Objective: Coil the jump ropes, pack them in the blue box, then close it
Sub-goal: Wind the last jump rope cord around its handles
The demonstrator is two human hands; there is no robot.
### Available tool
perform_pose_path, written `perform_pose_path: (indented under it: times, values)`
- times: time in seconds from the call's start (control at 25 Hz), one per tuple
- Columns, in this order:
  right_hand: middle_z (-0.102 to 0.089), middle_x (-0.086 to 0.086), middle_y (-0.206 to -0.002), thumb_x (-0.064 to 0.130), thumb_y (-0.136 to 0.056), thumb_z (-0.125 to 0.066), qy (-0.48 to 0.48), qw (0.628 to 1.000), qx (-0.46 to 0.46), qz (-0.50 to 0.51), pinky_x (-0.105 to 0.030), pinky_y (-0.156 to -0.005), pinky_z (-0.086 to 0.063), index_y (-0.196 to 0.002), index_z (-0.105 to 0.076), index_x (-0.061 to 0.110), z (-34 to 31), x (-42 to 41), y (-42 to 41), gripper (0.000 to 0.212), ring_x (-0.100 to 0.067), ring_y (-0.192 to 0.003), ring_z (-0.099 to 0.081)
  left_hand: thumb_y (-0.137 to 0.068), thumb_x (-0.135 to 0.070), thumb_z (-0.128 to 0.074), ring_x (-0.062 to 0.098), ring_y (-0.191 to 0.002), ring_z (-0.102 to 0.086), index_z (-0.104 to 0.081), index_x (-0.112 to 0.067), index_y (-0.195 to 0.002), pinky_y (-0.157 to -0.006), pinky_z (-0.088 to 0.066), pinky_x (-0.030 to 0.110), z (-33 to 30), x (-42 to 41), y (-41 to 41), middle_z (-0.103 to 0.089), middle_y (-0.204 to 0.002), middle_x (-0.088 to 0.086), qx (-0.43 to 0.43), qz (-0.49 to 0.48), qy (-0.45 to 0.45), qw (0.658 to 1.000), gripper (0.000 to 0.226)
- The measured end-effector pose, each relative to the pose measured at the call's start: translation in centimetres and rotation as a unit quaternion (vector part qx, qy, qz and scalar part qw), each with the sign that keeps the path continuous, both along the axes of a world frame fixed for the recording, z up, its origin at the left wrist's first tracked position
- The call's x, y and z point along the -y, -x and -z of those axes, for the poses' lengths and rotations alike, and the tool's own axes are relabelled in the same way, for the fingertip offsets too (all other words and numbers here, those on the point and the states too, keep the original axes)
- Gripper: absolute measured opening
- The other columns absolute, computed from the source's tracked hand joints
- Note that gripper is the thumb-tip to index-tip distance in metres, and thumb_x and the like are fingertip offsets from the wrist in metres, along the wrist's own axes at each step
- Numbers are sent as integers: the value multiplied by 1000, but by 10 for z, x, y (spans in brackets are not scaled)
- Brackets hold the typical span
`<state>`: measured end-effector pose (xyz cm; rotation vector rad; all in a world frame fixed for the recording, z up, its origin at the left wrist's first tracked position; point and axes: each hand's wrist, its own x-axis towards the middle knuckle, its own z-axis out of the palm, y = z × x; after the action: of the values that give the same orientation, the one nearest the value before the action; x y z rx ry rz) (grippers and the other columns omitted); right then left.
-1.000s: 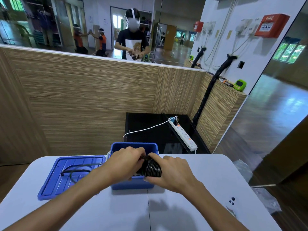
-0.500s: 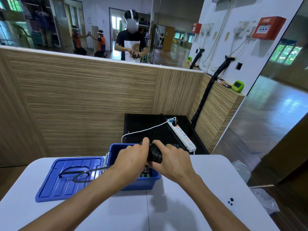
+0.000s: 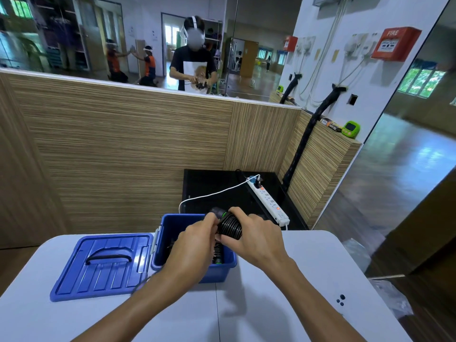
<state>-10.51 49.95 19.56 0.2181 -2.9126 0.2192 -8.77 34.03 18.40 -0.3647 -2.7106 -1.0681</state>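
A black coiled jump rope [image 3: 229, 226] with a green-ringed handle end is held above the open blue box [image 3: 170, 224]. My right hand [image 3: 256, 239] grips the coil from the right. My left hand [image 3: 195, 243] pinches the rope at the coil's left end, over the box. A loose strand of the rope [image 3: 142, 282] trails down from under my left forearm over the lid's edge. More black rope with green trim [image 3: 218, 254] lies inside the box. The blue lid [image 3: 103, 265], with a black handle, lies open flat to the box's left.
The box stands on a white table [image 3: 308, 280]. Small dark dots [image 3: 340, 300] sit near its right edge. Behind the table are a black cabinet [image 3: 209, 186] with a white power strip [image 3: 267, 202] and cable, a wooden partition and a mirror.
Both hands lifted the coiled rope from box level to above the far rim. The rope strand that lay across the lid has been drawn off it toward my left forearm.
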Motion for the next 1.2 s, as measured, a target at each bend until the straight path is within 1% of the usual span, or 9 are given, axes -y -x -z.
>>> perform_pose_path:
  times: [0.2, 0.36, 0.44, 0.56, 0.72, 0.84, 0.96, 1.08, 1.2]
  values:
    - [-65, 0, -114, 75, -83, -51, -3, 1000, 7, 11, -32, -70, -46, -141, -37, 41, 5, -6, 0, 69, -26, -98, -66, -94, -6, -59, 11, -56, -55, -64, -7, -97, -51, -47, 19, 5, 10, 5, -72, -77, 12, 252, 29, -365, 896, 6]
    - [-66, 0, -114, 75, -83, -52, -8, 1000, 9, 1, -32, -68, -41, -142, -37, 41, 10, -4, -5, 70, -27, -98, -66, -89, -8, -65, 20, -63, -62, -61, -1, -94, -74, -56, 40, 0, 32, 17, -68, -80, 17, 438, 114, -382, 806, 10]
    - [-65, 0, -114, 76, -83, -52, -4, 1000, 3, -6, -31, -68, -41, -143, -37, 40, 9, -2, -5, 71, -27, -98, -66, -97, -12, -53, 17, -52, -51, -49, -7, -90, -66, -53, 38, 2, 30, 14, -53, -64, 6, 448, 142, -392, 791, 10]
    - [-66, 0, -114, 77, -83, -51, 6, 1000, -7, -1, -33, -70, -46, -142, -38, 39, 8, -3, -1, 72, -27, -97, -67, -104, -21, -41, 9, -48, -31, -43, -12, -94, -43, -33, 20, 2, 20, 7, -38, -60, -2, 403, 164, -350, 830, 13]
    - [-67, 0, -109, 83, -80, -46, 12, 1000, -4, 16, -33, -69, -50, -140, -39, 41, 13, -6, -1, 74, -26, -94, -68, -104, -24, -37, 7, -50, -38, -52, -18, -97, -50, -32, 23, 5, 12, 3, -46, -59, -9, 220, 117, -164, 954, 18]
    - [-67, 1, -105, 82, -81, -45, 25, 999, 0, 21, -33, -69, -51, -139, -40, 41, 15, -6, 2, 71, -25, -92, -67, -104, -35, -30, 11, -50, -41, -52, -20, -93, -51, -30, 30, 7, 1, -7, -47, -58, -6, 62, 29, 28, 997, 28]
    - [-67, 2, -105, 81, -81, -48, 46, 999, 0, 29, -33, -69, -51, -139, -40, 42, 15, -9, 5, 71, -24, -93, -67, -104, -38, -29, 10, -51, -43, -60, -22, -84, -53, -31, 31, 7, -5, -6, -47, -56, -7, 106, -23, -92, 990, 40]
    - [-68, 3, -109, 79, -80, -52, 63, 997, -1, 35, -33, -71, -50, -141, -40, 42, 16, -14, 4, 71, -24, -97, -66, -104, -36, -38, 5, -43, -32, -72, -12, -90, -45, -26, 20, 14, 0, 3, -39, -52, -8, 310, -33, -346, 885, 44]
    - [-69, 5, -109, 77, -81, -54, 73, 997, 13, 36, -33, -72, -51, -138, -42, 43, 21, -16, 2, 68, -23, -97, -66, -100, -35, -47, 5, -46, -29, -71, -9, -93, -42, -23, 18, 19, 8, 0, -38, -57, -6, 375, 21, -410, 831, 36]
